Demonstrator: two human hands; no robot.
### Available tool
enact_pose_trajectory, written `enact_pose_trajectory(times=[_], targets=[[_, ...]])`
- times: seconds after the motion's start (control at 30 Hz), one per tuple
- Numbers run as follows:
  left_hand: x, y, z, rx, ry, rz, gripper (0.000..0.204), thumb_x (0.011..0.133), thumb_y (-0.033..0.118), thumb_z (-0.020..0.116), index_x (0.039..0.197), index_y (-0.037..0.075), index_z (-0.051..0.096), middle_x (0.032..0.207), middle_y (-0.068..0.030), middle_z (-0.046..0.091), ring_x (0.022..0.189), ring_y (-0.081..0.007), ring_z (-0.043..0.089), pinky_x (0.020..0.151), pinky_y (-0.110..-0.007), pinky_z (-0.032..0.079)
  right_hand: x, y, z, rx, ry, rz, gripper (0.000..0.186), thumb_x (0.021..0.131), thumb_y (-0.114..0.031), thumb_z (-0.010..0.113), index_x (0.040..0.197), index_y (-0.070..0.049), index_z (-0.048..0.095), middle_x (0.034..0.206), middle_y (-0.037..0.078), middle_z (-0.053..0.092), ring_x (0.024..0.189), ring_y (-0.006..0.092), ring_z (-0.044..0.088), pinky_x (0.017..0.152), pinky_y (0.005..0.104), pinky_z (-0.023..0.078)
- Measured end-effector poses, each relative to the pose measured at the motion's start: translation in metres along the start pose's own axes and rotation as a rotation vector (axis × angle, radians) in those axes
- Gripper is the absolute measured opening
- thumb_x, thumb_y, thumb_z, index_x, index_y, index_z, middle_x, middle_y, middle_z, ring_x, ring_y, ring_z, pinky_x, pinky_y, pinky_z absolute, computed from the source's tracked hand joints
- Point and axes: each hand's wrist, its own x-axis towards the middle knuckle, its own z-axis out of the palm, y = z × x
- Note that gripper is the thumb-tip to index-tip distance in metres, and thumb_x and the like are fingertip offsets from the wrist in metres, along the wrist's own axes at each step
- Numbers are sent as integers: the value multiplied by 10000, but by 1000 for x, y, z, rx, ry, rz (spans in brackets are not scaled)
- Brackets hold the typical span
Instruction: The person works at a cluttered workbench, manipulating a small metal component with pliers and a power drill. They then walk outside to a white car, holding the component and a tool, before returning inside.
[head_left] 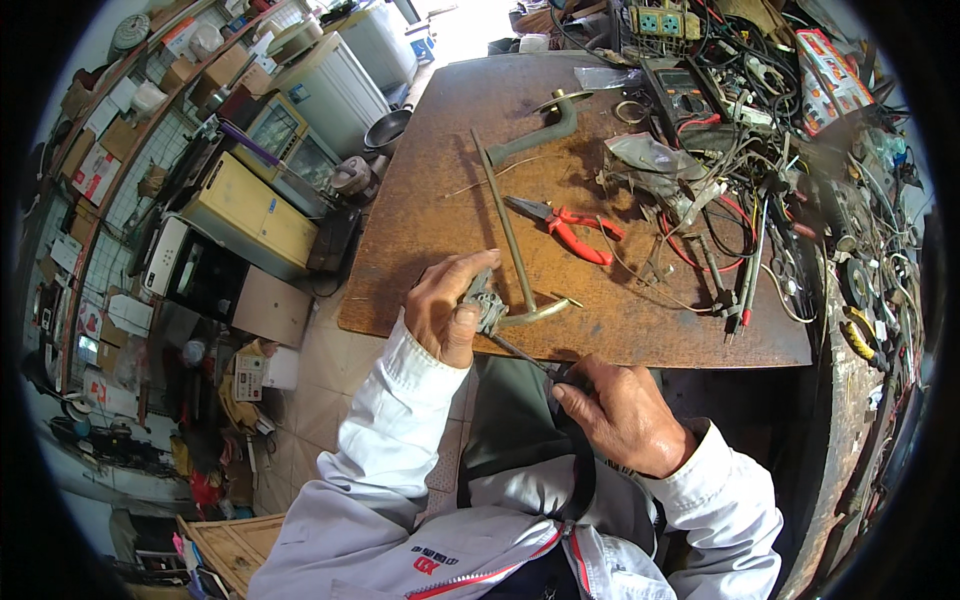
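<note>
My left hand (440,308) is closed around a small grey metal part (488,308) at the near edge of the wooden table. A screwdriver (516,350) is gripped in my right hand (628,415), its thin shaft slanting up to the left against that part. Its handle is mostly hidden by my fingers. Just right of the grey part, a long metal rod (505,225) with a curved crosspiece at its near end lies on the table. Beyond it are red-handled pliers (585,232) with open handles and a bent grey-green metal pipe (545,138).
The brown table (420,220) has a near edge just above my lap. Tangled wires (720,190), a multimeter (685,92) and a socket strip (665,23) crowd its right and far side. To the left stand a yellow cabinet (245,210) and packed shelves (110,170).
</note>
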Motion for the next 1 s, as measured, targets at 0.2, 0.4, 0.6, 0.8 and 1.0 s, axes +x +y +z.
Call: enact_pose_trajectory(times=[0.2, 0.4, 0.6, 0.8, 1.0], targets=[[-12, -7, -8, -141, 283, 105, 856, 970, 705, 237, 1207, -30, 607, 1293, -236, 572, 1172, -334, 593, 1031, -462, 454, 3, -2, -2, 35, -17, -27, 242, 903, -177, 654, 894, 61, 610, 735, 257, 621, 727, 464, 611, 654, 485, 487], [-27, 5, -33, -145, 506, 156, 644, 1060, 494, 241, 1203, -25, 595, 1244, -230, 569, 1118, -320, 614, 1005, -488, 486, -1, 12, 4, 33, 26, -70, 242, 905, -180, 660, 884, 57, 615, 700, 232, 600, 682, 440, 595, 625, 466, 464], [-51, -3, -42, -33, 538, 99, 544, 1069, 412, 306, 1193, -37, 588, 1229, -237, 573, 1113, -328, 614, 984, -478, 508, -8, 5, 1, 104, -6, 63, 264, 909, -197, 677, 941, 63, 640, 643, 208, 602, 575, 357, 612, 553, 408, 463], [-58, -8, -45, 43, 537, 71, 407, 1043, 311, 440, 1198, -39, 576, 1233, -208, 581, 1110, -294, 620, 944, -413, 528, -31, 6, -17, 200, 90, 163, 247, 892, -112, 685, 1035, 88, 652, 626, 100, 615, 565, 106, 572, 528, 287, 456], [-63, 0, -32, -51, 505, 68, 409, 1012, 278, 521, 1316, 4, 511, 1310, -201, 547, 1122, -276, 621, 920, -382, 531, -24, -9, -35, -242, 512, -46, 368, 815, 36, 640, 1181, 40, 595, 871, 153, 587, 625, 229, 597, 562, 327, 474]])
